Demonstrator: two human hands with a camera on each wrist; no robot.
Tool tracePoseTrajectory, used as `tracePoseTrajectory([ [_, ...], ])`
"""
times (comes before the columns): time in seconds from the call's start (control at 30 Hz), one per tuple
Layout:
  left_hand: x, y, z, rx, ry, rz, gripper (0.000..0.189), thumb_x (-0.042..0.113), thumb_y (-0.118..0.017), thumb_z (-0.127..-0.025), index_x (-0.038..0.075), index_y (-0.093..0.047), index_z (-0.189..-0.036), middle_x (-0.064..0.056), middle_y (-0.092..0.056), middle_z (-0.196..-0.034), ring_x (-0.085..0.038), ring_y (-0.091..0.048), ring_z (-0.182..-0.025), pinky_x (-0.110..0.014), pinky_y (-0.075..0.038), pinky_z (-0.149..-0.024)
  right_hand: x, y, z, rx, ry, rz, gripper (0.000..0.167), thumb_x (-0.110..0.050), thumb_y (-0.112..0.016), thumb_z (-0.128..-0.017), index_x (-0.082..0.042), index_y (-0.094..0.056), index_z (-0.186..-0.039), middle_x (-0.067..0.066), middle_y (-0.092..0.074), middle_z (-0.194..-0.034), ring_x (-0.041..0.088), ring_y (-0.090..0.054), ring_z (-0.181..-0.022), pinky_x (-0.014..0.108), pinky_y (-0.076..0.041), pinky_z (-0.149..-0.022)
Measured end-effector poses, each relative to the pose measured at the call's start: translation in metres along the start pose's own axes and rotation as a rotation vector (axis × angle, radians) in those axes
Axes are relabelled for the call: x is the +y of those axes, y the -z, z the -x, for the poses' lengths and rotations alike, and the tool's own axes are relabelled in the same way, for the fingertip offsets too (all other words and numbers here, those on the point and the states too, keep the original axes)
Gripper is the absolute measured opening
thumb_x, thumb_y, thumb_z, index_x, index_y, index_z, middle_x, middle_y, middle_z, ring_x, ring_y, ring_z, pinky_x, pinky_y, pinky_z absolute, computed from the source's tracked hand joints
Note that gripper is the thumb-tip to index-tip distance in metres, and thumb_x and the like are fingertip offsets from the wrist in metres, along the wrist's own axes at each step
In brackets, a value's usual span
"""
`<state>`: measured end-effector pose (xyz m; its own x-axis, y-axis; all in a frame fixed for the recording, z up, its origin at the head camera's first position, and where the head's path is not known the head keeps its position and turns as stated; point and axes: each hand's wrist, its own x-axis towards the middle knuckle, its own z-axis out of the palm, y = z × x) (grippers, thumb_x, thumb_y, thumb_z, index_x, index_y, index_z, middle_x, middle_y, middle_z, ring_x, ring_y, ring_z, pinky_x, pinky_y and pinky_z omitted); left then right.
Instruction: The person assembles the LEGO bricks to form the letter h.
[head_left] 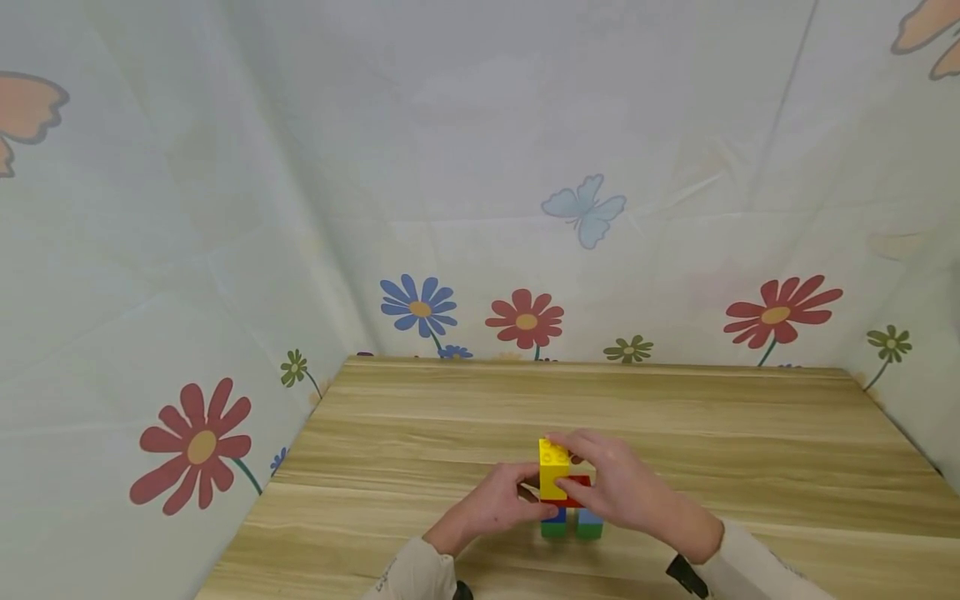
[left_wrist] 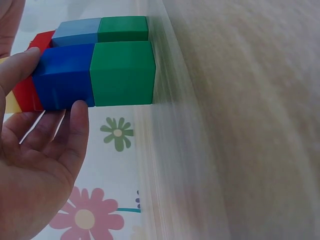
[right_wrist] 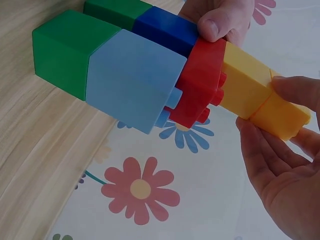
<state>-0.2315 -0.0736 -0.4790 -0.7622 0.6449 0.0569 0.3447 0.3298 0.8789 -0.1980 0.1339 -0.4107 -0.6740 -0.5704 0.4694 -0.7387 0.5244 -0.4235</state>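
A small structure of toy building bricks stands on the wooden table. Two green bricks (left_wrist: 122, 72) form the feet, one under a dark blue brick (left_wrist: 65, 75) and the other under a light blue brick (right_wrist: 132, 75). Across both blues lies a red brick (right_wrist: 202, 80) with studs showing on its right end. On its left end are two stacked yellow bricks (head_left: 553, 482), meeting at a thin seam. My right hand (head_left: 618, 479) pinches the upper yellow brick (right_wrist: 287, 112) between thumb and fingers. Steadying the left column, my left hand (head_left: 491, 504) grips the dark blue brick near the red one.
The wood-grain table (head_left: 420, 417) extends around the bricks to its far edge. Behind it and along both sides hangs a pale curtain (head_left: 465, 167) printed with flowers and butterflies. Light sleeves (head_left: 420, 571) cover both forearms.
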Motion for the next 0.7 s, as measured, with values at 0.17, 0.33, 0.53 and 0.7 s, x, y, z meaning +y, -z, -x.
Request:
tracePoseTrajectory([
  [0.17, -0.0002, 0.0002, 0.0, -0.004, 0.002, -0.006, 0.032, 0.024, -0.071, -0.086, 0.018, -0.063, -0.117, 0.011, -0.064, -0.106, -0.006, -0.06, -0.091, -0.02, -0.049, -0.078, -0.0007, 0.001, -0.0008, -0.004, -0.001, 0.012, 0.052, -0.012, -0.078, -0.078, -0.006, -0.059, -0.127, 0.005, -0.065, -0.108, 0.013, -0.062, -0.083, 0.024, -0.053, -0.072],
  [0.33, -0.0009, 0.0001, 0.0, -0.005, -0.005, 0.001, 0.031, 0.023, -0.07, -0.087, 0.017, -0.063, -0.116, 0.011, -0.064, -0.106, -0.006, -0.06, -0.091, -0.021, -0.05, -0.077, -0.0022, 0.0031, -0.0014, -0.025, -0.011, 0.01, 0.053, -0.013, -0.077, -0.08, -0.005, -0.057, -0.128, 0.007, -0.064, -0.111, 0.014, -0.063, -0.086, 0.025, -0.053, -0.073],
  [0.53, 0.0, 0.0005, 0.0006, -0.006, 0.005, 0.004, 0.031, 0.025, -0.071, -0.086, 0.019, -0.063, -0.115, 0.012, -0.064, -0.105, -0.006, -0.06, -0.09, -0.021, -0.05, -0.077, -0.0011, 0.0039, -0.0014, -0.049, -0.022, 0.001, 0.054, -0.013, -0.077, -0.08, -0.005, -0.056, -0.129, 0.007, -0.064, -0.111, 0.014, -0.063, -0.086, 0.024, -0.053, -0.074],
  [0.7, 0.0001, 0.0004, 0.0008, -0.007, 0.007, 0.004, 0.031, 0.025, -0.071, -0.086, 0.019, -0.064, -0.115, 0.012, -0.064, -0.105, -0.005, -0.06, -0.09, -0.02, -0.05, -0.077, -0.0002, 0.0035, -0.0008, -0.044, -0.022, -0.006, 0.055, -0.013, -0.077, -0.079, -0.005, -0.057, -0.13, 0.006, -0.064, -0.11, 0.014, -0.063, -0.087, 0.026, -0.053, -0.074],
])
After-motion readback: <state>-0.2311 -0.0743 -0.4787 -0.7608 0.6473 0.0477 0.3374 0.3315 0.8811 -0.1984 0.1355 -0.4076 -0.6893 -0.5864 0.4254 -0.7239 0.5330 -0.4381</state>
